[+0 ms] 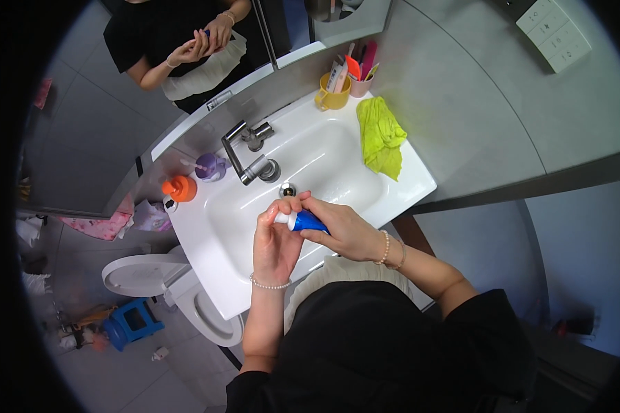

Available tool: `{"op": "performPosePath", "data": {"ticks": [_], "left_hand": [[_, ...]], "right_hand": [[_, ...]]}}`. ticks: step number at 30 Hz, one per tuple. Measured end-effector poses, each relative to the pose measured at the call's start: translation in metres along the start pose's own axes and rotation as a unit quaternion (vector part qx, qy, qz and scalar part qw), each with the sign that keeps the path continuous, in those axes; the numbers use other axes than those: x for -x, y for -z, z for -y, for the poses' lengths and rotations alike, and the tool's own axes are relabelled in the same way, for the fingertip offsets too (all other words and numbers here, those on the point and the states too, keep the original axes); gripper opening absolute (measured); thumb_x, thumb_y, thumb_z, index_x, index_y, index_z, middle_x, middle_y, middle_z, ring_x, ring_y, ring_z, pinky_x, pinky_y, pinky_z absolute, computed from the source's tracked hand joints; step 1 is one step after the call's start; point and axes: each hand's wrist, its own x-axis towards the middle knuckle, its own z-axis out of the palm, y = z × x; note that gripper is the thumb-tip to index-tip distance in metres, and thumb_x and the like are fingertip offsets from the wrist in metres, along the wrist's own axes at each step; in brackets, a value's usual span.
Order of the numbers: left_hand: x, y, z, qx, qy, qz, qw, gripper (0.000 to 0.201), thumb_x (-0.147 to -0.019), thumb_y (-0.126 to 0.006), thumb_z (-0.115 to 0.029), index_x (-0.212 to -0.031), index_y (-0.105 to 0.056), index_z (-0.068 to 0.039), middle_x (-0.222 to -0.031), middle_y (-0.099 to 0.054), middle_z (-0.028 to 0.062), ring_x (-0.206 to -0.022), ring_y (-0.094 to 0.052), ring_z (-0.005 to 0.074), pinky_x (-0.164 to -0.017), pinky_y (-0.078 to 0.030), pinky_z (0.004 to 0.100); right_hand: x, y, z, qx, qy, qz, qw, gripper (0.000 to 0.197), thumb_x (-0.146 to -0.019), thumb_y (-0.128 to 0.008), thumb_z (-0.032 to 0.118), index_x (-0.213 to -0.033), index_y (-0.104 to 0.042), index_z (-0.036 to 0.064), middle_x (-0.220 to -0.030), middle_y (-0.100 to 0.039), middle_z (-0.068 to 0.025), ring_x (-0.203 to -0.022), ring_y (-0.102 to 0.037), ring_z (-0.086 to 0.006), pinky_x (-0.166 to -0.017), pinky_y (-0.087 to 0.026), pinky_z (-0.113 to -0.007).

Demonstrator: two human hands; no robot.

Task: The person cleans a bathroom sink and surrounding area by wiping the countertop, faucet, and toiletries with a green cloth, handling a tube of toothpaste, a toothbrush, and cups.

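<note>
Over the near side of the white sink, my right hand (pixel 344 230) grips a small blue tube or bottle (pixel 307 221) lying sideways, its white cap (pixel 283 219) pointing left. The fingers of my left hand (pixel 275 237) curl around the white cap, palm turned up. Part of the tube is hidden behind my right fingers. Both hands meet just nearer than the drain (pixel 288 191). The mirror at the top shows the two hands together around the blue thing.
A white sink (pixel 220 227) with a swivel faucet (pixel 258 170) lies below. An orange pump bottle (pixel 179 188) and purple cup (pixel 210 167) stand left. A yellow mug (pixel 334 94), pink cup (pixel 362 86) and lime cloth (pixel 381 138) sit far right. A toilet (pixel 210 316) is at lower left.
</note>
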Motion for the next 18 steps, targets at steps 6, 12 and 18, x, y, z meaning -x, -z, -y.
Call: {"op": "performPosePath", "data": {"ticks": [6,12,18], "left_hand": [[-0.014,-0.019,0.005,0.02,0.025,0.011,0.999,0.052,-0.09,-0.03,-0.045,-0.13,-0.033,-0.012,-0.134,-0.032,0.007,-0.122,-0.03,0.0219,-0.101,-0.024,0.039],[-0.008,0.003,0.003,-0.07,0.021,-0.015,0.997,0.059,-0.089,-0.022,-0.05,-0.134,-0.023,-0.012,-0.137,-0.027,0.0059,-0.124,-0.028,0.0187,-0.102,-0.021,0.0401],[0.012,0.027,0.004,-0.077,0.006,-0.045,0.996,0.052,-0.092,-0.025,-0.042,-0.131,-0.03,-0.008,-0.134,-0.031,0.0112,-0.124,-0.029,0.0217,-0.101,-0.024,0.0407]], "right_hand": [[-0.01,0.02,-0.007,0.025,0.01,-0.005,1.0,0.041,-0.078,-0.059,0.027,-0.106,-0.043,0.0026,-0.091,-0.053,-0.0181,-0.082,-0.053,-0.0349,-0.071,-0.043,-0.039],[-0.066,0.125,-0.047,0.617,0.033,-0.18,0.766,0.031,-0.065,-0.057,0.005,-0.095,-0.053,0.0094,-0.086,-0.05,-0.0074,-0.083,-0.049,-0.0216,-0.066,-0.037,-0.031],[-0.147,0.203,-0.154,0.815,-0.008,-0.071,0.575,0.016,-0.076,-0.05,0.017,-0.081,-0.062,0.0083,-0.081,-0.057,-0.0048,-0.081,-0.053,-0.0185,-0.069,-0.04,-0.036]]}}
